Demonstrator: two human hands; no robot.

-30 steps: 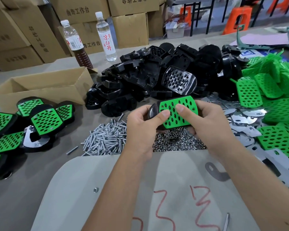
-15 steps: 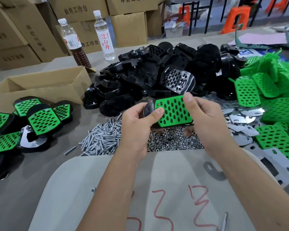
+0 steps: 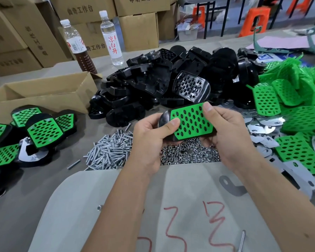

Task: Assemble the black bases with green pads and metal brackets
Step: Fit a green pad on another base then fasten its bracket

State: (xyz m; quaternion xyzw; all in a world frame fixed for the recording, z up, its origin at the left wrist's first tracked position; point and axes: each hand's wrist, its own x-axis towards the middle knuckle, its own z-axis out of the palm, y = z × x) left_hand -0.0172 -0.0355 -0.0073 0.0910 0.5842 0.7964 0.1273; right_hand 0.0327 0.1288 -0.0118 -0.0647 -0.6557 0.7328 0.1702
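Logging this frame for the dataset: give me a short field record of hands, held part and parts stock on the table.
left hand: grips the black base, thumb on the green pad
right hand: holds the pad's right edge, fingertip at its top corner
held part: pad lies face up on the base
black bases pile: behind the hands
loose green pads: right
metal brackets: right, partly under pads
bolts: below left hand
nuts: under the hands
finished units: left

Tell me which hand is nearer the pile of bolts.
Left. The left hand hovers just right of the bolts, holding the green pad; the right hand holds the pad's far side, beyond the nuts.
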